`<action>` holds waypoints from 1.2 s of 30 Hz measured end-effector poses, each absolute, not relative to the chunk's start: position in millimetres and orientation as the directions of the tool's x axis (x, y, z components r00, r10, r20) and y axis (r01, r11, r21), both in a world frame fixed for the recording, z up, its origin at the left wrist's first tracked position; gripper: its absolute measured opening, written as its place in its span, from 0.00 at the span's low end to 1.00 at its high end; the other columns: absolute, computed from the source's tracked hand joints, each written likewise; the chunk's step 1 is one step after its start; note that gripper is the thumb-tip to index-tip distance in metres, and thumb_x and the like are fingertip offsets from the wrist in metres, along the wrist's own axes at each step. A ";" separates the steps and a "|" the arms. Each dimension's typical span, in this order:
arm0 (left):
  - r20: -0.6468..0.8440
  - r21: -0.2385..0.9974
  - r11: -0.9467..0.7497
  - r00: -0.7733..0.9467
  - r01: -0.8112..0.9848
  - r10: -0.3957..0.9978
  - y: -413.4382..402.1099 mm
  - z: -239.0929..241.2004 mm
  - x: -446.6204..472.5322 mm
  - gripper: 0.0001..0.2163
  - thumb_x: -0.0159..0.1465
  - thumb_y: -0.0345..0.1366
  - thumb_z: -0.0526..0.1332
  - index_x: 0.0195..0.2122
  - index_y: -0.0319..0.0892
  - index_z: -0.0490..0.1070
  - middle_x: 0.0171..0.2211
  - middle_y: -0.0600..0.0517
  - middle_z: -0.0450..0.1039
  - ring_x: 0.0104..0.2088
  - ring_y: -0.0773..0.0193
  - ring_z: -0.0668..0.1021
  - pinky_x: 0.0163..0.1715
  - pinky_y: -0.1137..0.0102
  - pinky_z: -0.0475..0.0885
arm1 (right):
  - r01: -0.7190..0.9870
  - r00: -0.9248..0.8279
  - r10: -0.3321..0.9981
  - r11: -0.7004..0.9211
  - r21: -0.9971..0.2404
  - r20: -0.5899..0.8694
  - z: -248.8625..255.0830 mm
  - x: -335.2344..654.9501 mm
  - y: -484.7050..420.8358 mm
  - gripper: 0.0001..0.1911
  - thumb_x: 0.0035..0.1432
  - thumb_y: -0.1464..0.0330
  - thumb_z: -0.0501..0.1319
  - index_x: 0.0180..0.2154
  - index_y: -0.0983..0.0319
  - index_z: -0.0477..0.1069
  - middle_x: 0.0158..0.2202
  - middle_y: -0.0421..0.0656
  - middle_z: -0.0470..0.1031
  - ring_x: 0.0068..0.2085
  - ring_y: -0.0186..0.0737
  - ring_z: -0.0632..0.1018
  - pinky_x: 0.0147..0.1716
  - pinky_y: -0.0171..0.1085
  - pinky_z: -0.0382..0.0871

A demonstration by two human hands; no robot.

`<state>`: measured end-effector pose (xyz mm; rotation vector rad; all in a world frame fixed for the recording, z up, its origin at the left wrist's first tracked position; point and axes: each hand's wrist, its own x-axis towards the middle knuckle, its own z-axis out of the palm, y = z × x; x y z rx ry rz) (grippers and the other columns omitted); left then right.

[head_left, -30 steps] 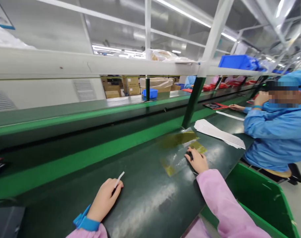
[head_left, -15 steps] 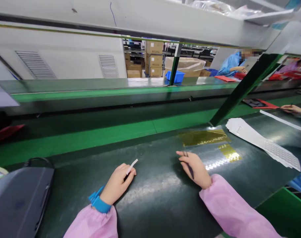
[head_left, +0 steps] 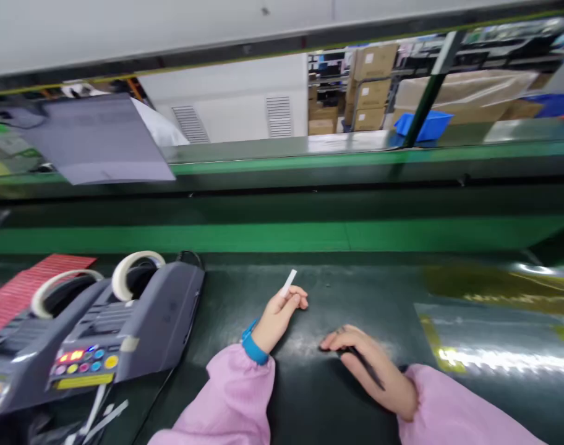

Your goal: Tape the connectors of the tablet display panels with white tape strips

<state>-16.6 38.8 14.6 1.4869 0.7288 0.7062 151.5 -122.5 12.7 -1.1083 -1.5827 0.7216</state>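
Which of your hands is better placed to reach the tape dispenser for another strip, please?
Probably the left hand: it is nearer the tape dispenser, though it pinches a white strip. The right hand lies farther off, holding a dark tool.

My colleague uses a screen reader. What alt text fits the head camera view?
The left hand pinches a small white strip above a dark green bench; the right hand rests flat, holding a thin black tool. A grey tape dispenser sits left.

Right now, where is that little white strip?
The white strip is pinched in the left hand, raised above the dark bench, right of the grey tape dispenser.
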 end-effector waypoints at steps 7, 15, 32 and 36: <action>-0.025 0.992 0.096 0.599 -0.087 0.800 43.2 11.9 -19.0 0.16 0.63 0.50 0.65 0.36 0.39 0.73 0.29 0.51 0.72 0.33 0.63 0.73 0.40 0.67 0.68 | -0.540 0.207 0.977 0.072 -0.838 -0.049 -5.7 169.0 -96.2 0.29 0.62 0.41 0.54 0.45 0.57 0.74 0.26 0.42 0.73 0.25 0.38 0.72 0.27 0.39 0.68; -0.055 0.954 0.215 0.580 -0.211 0.813 48.3 12.0 -18.9 0.15 0.62 0.48 0.67 0.36 0.39 0.72 0.28 0.51 0.70 0.31 0.63 0.73 0.37 0.67 0.67 | -0.847 0.168 0.875 -0.108 -0.521 -0.454 9.4 181.0 -90.0 0.21 0.47 0.52 0.75 0.35 0.60 0.78 0.22 0.36 0.65 0.23 0.30 0.63 0.26 0.33 0.62; -0.054 0.958 0.211 0.597 -0.195 0.800 48.6 11.3 -19.3 0.17 0.62 0.49 0.68 0.37 0.39 0.72 0.29 0.52 0.71 0.34 0.63 0.73 0.41 0.66 0.68 | -0.866 0.147 0.861 -0.125 -0.483 -0.486 12.0 182.3 -90.5 0.19 0.44 0.57 0.77 0.32 0.59 0.75 0.23 0.35 0.63 0.23 0.30 0.63 0.25 0.32 0.61; -0.060 0.974 0.178 0.603 -0.138 0.795 49.2 8.9 -20.5 0.18 0.61 0.51 0.68 0.38 0.40 0.71 0.29 0.52 0.71 0.34 0.63 0.73 0.41 0.66 0.68 | -0.860 0.152 0.860 -0.128 -0.494 -0.487 11.8 182.4 -91.1 0.20 0.43 0.58 0.78 0.33 0.59 0.75 0.23 0.35 0.63 0.23 0.30 0.62 0.25 0.32 0.60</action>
